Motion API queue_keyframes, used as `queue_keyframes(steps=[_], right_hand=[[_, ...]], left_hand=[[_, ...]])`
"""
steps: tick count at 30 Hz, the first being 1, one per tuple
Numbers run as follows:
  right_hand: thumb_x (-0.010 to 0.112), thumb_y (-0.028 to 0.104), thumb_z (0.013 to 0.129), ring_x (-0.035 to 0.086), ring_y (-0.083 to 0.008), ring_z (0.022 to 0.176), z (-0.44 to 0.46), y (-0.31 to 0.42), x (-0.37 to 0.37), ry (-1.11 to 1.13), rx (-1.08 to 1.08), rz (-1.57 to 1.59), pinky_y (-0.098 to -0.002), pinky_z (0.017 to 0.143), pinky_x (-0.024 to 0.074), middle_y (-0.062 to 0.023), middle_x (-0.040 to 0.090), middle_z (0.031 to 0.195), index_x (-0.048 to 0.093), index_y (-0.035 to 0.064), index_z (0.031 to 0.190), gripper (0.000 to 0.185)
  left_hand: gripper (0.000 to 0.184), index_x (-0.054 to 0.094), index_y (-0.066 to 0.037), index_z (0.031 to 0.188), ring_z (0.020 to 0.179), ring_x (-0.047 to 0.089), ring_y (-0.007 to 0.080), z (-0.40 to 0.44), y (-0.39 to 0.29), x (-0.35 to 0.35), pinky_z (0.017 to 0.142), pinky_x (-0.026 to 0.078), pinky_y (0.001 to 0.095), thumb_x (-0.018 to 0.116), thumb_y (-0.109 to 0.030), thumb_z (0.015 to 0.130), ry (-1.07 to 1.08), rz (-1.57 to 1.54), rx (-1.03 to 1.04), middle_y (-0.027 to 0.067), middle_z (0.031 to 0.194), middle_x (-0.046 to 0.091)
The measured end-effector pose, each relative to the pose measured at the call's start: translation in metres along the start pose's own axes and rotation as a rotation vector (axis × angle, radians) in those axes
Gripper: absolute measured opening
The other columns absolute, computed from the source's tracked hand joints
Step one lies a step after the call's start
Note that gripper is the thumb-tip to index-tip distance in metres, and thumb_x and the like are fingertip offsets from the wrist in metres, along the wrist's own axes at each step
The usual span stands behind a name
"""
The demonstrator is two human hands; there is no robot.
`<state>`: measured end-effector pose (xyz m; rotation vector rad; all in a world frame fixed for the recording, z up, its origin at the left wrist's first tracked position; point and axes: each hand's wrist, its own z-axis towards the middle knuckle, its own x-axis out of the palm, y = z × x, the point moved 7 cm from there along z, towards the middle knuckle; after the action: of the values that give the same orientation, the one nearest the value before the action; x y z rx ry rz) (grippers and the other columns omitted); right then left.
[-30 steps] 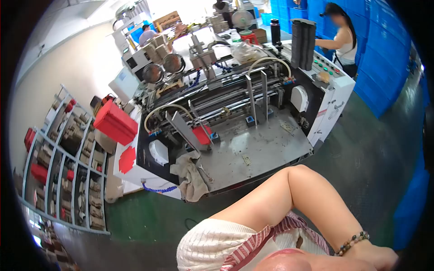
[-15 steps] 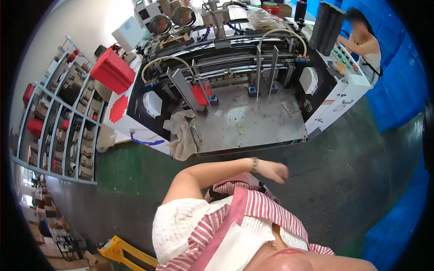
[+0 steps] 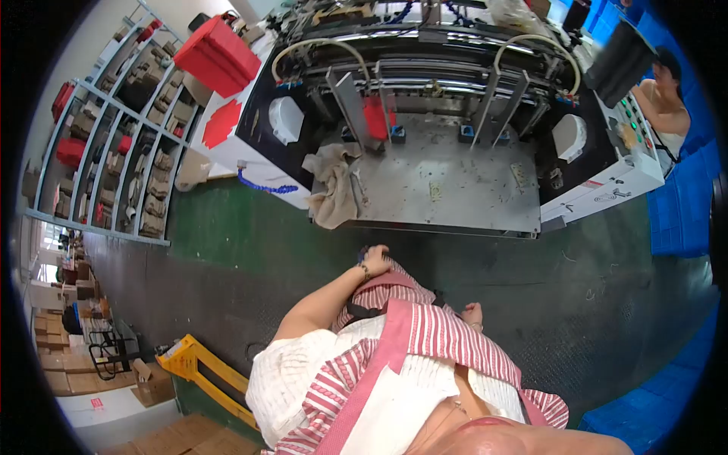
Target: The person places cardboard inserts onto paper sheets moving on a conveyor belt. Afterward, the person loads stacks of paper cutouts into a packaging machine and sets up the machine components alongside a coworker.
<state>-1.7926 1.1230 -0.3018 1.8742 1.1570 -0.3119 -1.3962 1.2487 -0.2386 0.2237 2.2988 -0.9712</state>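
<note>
My left hand (image 3: 376, 260), with a beaded bracelet at its wrist, is low in front of my body beside the striped apron (image 3: 455, 338). Its fingers are curled, and whether they hold anything is too small to tell. On the other side of the apron, my right hand (image 3: 472, 314) shows only in part, its fingers bent. Beyond both hands stands a machine with a grey metal bed (image 3: 425, 182). A beige cloth (image 3: 334, 186) hangs over the bed's left front corner, and a red piece (image 3: 376, 117) stands between metal guides.
Red stacked pieces (image 3: 218, 57) rest on the machine's left side. Shelving (image 3: 114, 114) stands at the left, a yellow pallet jack (image 3: 205, 371) at lower left, cartons (image 3: 152, 383) near it. A person (image 3: 667, 106) is at the far right by blue crates (image 3: 682, 220).
The bent arm has come down from across my body, and both hands now show low near the apron. The view has turned, shifting the machine up and to the right.
</note>
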Motion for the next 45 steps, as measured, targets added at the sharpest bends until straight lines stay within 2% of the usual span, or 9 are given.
queue_keyframes(steps=[9,15,20,25,28,34,39,43,45], right_hand=[[0.049,0.030,0.093,0.061,-0.0354,0.100,-0.008,0.132,0.029,0.197,-0.181,-0.291,-0.0405,0.085,0.0471,-0.0215,0.064,0.105,0.061,0.0055,0.114,0.034],[0.054,0.031,0.089,0.056,-0.0375,0.107,-0.045,0.272,0.082,0.344,-0.220,-0.508,-0.0406,0.091,0.0456,-0.0219,0.057,0.117,0.055,0.0057,0.122,0.042],[0.052,0.023,0.087,0.055,-0.0370,0.106,-0.060,0.345,0.141,0.427,-0.360,-0.495,-0.0410,0.092,0.0447,-0.0208,0.058,0.113,0.056,0.0068,0.122,0.038],[0.055,0.015,0.083,0.051,-0.0360,0.112,-0.073,0.420,0.168,0.453,-0.475,-0.375,-0.0410,0.098,0.0412,-0.0211,0.054,0.119,0.049,0.0065,0.128,0.046],[0.075,0.021,0.071,0.030,-0.0434,0.131,-0.047,0.455,0.177,0.244,-0.581,-0.228,-0.0411,0.108,0.0317,-0.0297,0.027,0.142,0.017,0.0069,0.145,0.095],[0.084,0.032,0.059,0.039,-0.0397,0.127,-0.021,0.543,0.187,0.225,-0.804,-0.179,-0.0406,0.103,0.0369,-0.0271,0.038,0.137,0.033,0.0031,0.137,0.097],[0.082,0.028,0.065,0.062,-0.0284,0.099,-0.003,0.568,0.171,0.199,-0.466,0.158,-0.0344,0.083,0.0494,-0.0167,0.063,0.109,0.051,-0.0018,0.118,0.069],[0.078,0.025,0.072,0.060,-0.0253,0.103,-0.002,0.576,0.175,0.270,-0.349,0.306,-0.0346,0.086,0.0490,-0.0132,0.062,0.114,0.054,-0.0002,0.117,0.057],[0.070,0.018,0.081,0.060,-0.0252,0.104,-0.050,0.576,0.222,1.081,0.024,0.751,-0.0382,0.089,0.0485,-0.0110,0.062,0.117,0.052,0.0010,0.122,0.047]], left_hand=[[0.089,0.024,-0.012,0.143,0.135,0.018,0.0399,0.088,0.039,-0.190,0.108,0.022,0.0501,0.073,-0.029,0.070,-0.568,0.358,-0.057,0.0193,0.147,0.019],[0.111,0.010,-0.016,0.148,0.140,0.005,0.0360,0.182,0.104,-0.252,0.112,0.012,0.0495,0.077,-0.044,0.065,-0.383,0.420,-0.132,0.0157,0.153,0.007],[0.085,0.039,-0.016,0.140,0.141,-0.001,0.0361,0.220,0.144,-0.242,0.112,0.005,0.0527,0.068,-0.052,0.069,-0.073,0.720,-0.130,0.0117,0.155,0.006],[0.035,0.063,-0.010,0.091,0.099,0.059,0.0303,0.204,0.130,-0.236,0.082,0.043,0.0462,0.057,-0.041,0.075,-0.107,0.024,-0.028,0.0150,0.093,0.065],[0.019,0.053,-0.003,0.075,0.067,0.056,0.0254,0.168,0.085,-0.240,0.062,0.042,0.0362,0.049,-0.021,0.078,-0.193,-0.392,0.252,0.0147,0.068,0.057],[0.013,0.052,-0.004,0.090,0.086,0.053,0.0160,0.089,0.036,-0.233,0.075,0.042,0.0282,0.046,-0.013,0.083,0.248,-1.024,0.474,0.0049,0.085,0.055],[0.054,0.029,-0.010,0.136,0.121,0.045,0.0223,0.061,0.068,-0.279,0.101,0.036,0.0346,0.053,-0.032,0.094,-0.157,-1.134,0.244,0.0103,0.134,0.042],[0.073,0.023,-0.012,0.143,0.131,0.036,0.0259,0.038,0.051,-0.260,0.108,0.029,0.0438,0.055,-0.049,0.089,0.508,-1.466,0.173,0.0083,0.145,0.033],[0.077,0.026,-0.011,0.143,0.133,0.034,0.0261,0.047,0.064,-0.240,0.108,0.030,0.0444,0.058,-0.052,0.086,0.774,-1.526,0.190,0.0070,0.146,0.033]])
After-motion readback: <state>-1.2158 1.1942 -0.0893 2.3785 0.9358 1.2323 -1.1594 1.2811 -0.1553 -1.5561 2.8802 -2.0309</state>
